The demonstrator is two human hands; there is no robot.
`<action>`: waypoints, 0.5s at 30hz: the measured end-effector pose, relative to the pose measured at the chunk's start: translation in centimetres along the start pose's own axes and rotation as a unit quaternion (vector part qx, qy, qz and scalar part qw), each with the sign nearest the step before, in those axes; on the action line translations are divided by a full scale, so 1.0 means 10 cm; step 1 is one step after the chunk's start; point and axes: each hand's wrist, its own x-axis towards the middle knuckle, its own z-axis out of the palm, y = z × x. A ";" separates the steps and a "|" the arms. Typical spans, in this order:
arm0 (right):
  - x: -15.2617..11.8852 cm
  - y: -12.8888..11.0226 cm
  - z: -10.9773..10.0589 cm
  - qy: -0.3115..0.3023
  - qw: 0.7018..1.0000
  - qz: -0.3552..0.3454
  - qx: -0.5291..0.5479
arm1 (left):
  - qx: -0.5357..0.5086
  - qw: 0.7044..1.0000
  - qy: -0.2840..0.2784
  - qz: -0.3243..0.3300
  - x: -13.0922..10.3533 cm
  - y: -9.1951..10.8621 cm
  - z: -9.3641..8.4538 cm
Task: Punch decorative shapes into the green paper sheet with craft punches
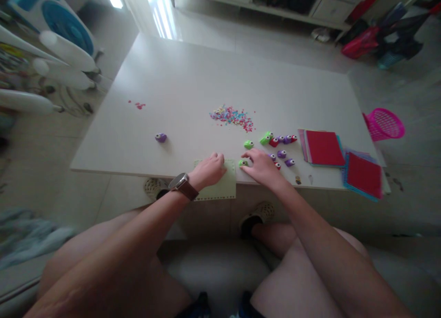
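A pale green sheet of paper [220, 189] overhangs the table's near edge, with small shapes punched along its borders. My left hand [209, 169], a watch on its wrist, rests over the sheet with fingers curled together; what they pinch, if anything, is hidden. Just right of the sheet, my right hand [260, 165] has its thumb and fingers around a small green craft punch [243, 163]. Another green punch [248, 144] stands just beyond those fingers. Several purple, red and green punches, such as a purple punch [290, 162], cluster to the right, partly behind my right hand.
Confetti [232, 117] lies scattered mid-table, with red bits [139, 105] farther left. A lone purple punch [160, 137] stands at left. Two stacks of coloured paper, a red-topped stack [325, 148] and a second stack [363, 175], lie right. A pink basket [384, 124] is beyond the table's edge.
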 end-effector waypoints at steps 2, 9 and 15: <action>0.01 -0.03 0.01 -0.016 0.999 -0.012 -0.034 | 0.001 1.000 0.003 0.004 0.03 -0.02 0.02; -0.03 -0.06 -0.09 -0.010 0.994 0.008 -0.108 | 0.006 1.000 0.012 0.007 0.07 -0.06 0.08; -0.07 -0.03 -0.12 -0.013 0.993 0.011 -0.113 | 0.006 1.000 0.017 0.008 0.03 -0.03 0.06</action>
